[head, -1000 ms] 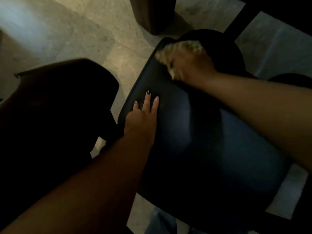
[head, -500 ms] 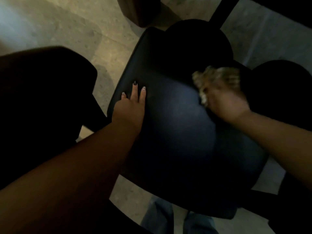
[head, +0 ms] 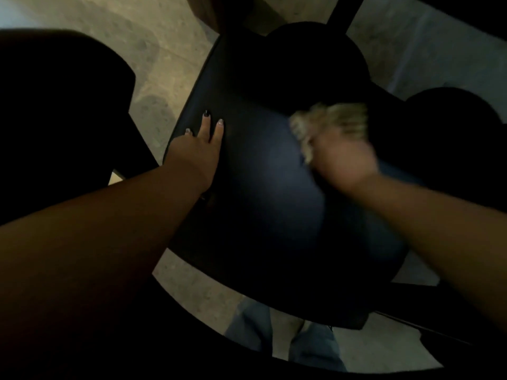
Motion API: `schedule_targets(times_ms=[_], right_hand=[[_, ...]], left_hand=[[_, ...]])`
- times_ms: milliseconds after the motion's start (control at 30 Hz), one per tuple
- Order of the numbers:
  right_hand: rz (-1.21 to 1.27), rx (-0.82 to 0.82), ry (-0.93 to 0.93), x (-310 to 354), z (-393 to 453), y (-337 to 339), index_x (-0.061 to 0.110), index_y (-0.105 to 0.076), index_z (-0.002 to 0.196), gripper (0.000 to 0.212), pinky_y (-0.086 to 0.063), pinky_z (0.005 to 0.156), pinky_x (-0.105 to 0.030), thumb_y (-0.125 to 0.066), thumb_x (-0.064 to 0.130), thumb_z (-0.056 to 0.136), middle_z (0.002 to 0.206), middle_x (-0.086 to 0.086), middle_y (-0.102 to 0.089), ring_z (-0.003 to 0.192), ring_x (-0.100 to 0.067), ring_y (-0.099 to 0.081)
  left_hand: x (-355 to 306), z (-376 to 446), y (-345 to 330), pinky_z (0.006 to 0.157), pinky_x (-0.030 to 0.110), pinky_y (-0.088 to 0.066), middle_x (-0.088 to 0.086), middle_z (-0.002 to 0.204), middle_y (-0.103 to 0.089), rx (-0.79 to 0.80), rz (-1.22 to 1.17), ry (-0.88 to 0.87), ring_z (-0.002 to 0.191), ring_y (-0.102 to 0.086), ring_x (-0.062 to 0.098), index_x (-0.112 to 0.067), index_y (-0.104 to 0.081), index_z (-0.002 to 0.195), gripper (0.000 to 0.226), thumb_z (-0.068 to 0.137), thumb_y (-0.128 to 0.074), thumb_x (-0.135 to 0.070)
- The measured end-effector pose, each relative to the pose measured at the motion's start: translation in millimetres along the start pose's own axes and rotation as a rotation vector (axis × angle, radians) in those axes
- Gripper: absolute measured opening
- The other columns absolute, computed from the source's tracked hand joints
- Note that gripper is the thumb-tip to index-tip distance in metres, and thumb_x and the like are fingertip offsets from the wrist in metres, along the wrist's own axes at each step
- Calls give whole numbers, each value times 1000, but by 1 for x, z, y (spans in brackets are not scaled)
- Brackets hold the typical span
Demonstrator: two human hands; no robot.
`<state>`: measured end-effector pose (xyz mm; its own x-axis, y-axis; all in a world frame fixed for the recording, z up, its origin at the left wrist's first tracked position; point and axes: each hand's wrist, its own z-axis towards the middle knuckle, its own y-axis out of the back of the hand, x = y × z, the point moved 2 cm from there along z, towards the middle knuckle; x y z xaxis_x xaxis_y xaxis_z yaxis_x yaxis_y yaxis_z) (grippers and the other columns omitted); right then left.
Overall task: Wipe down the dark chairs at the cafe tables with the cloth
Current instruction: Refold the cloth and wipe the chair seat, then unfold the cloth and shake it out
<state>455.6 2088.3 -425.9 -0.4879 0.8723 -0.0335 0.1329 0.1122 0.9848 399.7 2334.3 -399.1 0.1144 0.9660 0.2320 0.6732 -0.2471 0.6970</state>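
Fingers straight, our left hand (head: 199,149) lay flat mid-frame on the chair seat (head: 260,204); our blurred right hand (head: 343,163) gripped the cloth (head: 326,122).

Chair seat (head: 263,204) of smooth dark upholstery with a faint leather-like sheen, cloth (head: 326,124) pale, shaggy and tufted, floor (head: 153,48) matt speckled stone or concrete, trouser legs (head: 315,349) of blue denim.

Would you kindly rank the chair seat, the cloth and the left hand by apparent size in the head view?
1. chair seat
2. and 3. cloth and left hand: these look alike, and the cloth is blurred, so unranked.
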Motion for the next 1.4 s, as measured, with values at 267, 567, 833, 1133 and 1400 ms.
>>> schedule_targets(times_ms=[267,567,833,1133,1400], right_hand=[[229,114,-318,70,-46,-21,3,-4,151,71,-36,103,-50,-45,19,95,155,-20,-19,130,-39,-41],[209,229,254,135,-101,-21,5,-10,151,56,-48,79,-36,-26,15,99,147,-14,-38,100,-25,-61],[316,835,586,192,-140,1,-7,-31,142,49,-23,112,-50,-24,25,105,144,-33,-32,133,-43,-33],[606,435,5,81,-65,119,9,-65,112,28,-46,79,-34,-52,25,93,114,-17,-66,104,-32,-62],[906,-306,-180,21,-127,245,12,-64,114,28,-43,89,-28,-53,19,90,110,-2,-65,101,-17,-58]], left_hand=[[1,-4,5,106,45,-37,15,160,19,17,12,-6,146,-18,41,-12,20,152,122,80,-78,-23],[3,-20,25,116,46,-27,18,160,17,199,-78,-126,146,-13,41,-13,15,153,124,76,-82,-24],[-40,-58,-2,120,40,-16,14,163,-3,81,-383,-244,150,-6,32,-15,-21,154,63,97,-48,-3],[-67,-125,87,103,25,-38,8,128,-63,-395,-1086,-127,119,-57,21,-16,-63,127,34,98,-47,-9],[-77,-253,143,81,21,-51,-15,107,-70,-598,-1897,75,100,-64,-6,-38,-65,105,28,100,-48,-16]])
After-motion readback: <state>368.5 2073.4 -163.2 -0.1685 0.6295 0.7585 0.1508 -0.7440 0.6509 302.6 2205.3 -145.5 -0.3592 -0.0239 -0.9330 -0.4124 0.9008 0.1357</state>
